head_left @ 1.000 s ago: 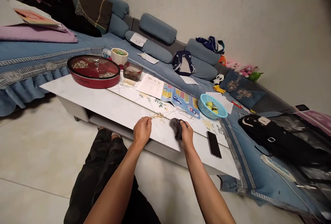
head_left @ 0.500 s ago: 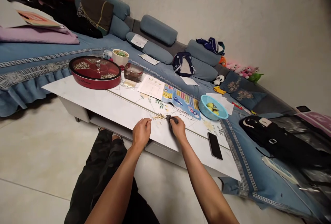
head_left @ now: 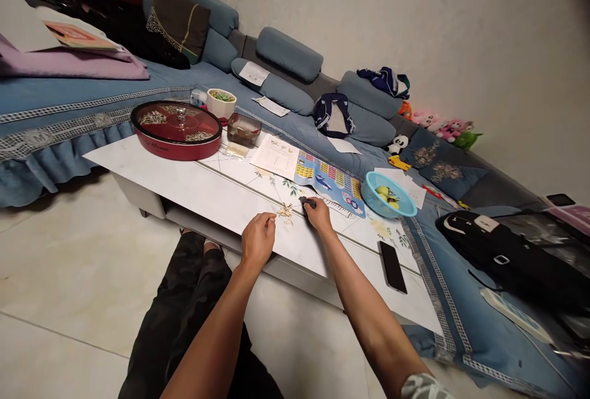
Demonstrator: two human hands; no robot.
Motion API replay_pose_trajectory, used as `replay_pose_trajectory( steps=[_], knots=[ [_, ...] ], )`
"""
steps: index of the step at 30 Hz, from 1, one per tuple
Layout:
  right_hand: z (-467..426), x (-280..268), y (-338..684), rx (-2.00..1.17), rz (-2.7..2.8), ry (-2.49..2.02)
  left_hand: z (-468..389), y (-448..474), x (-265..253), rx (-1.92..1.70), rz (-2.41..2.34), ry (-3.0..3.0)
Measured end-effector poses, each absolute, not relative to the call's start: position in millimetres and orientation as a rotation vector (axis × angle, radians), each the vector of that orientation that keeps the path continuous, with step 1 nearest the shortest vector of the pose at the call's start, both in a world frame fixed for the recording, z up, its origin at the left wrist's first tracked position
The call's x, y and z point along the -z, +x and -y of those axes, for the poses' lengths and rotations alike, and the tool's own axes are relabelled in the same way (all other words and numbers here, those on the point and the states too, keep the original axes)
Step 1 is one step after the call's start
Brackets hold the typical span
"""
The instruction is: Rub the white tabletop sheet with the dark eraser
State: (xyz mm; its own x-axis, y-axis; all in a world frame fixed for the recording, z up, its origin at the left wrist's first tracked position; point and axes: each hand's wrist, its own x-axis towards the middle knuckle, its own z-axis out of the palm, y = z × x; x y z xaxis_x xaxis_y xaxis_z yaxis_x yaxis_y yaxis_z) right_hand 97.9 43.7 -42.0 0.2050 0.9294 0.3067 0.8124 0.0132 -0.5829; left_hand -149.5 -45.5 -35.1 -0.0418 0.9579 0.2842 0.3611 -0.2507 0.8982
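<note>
On the marbled white coffee table (head_left: 203,187) lies a loose little heap of thin tan pieces (head_left: 285,212), too small to name. Just left of it my left hand (head_left: 259,238) hovers by the table's near edge, fingers curled in and thumb against the index finger; whether anything small is in them is hidden. My right hand (head_left: 319,217) is closed round a small dark grey object (head_left: 308,202), whose kind I cannot make out. Its end points left, right above the heap and apart from it.
A red lidded snack box (head_left: 177,134), a brown clear container (head_left: 244,128) and a potted plant (head_left: 222,102) stand left. Behind my hands lie a printed sheet (head_left: 275,156) and a blue chart (head_left: 329,182). Rightward are a blue basket (head_left: 405,202) of fruit and a phone (head_left: 392,267).
My right hand and the dark object have moved away from me, to the far side of the tan pieces. My left hand stays nearly in place; the view has shifted slightly.
</note>
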Motion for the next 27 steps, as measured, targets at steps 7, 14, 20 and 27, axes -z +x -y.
replay_pose_trajectory(
  steps=[7, 14, 20, 27],
  knots=[
    [-53, 48, 79, -0.388, 1.857, -1.615, 45, -149, 31, -1.32, -1.384, 1.611],
    [-62, 43, 72, -0.329, 1.827, -1.635, 45, -150, 29, -1.335, -1.386, 1.565],
    [-37, 23, 69, -0.394, 1.946, -1.602, 44, -149, 28, -1.392, -1.369, 1.519],
    [21, 47, 61, -0.116, 1.597, -1.989, 42, -153, 28, -1.462, -1.344, 1.431]
  ],
)
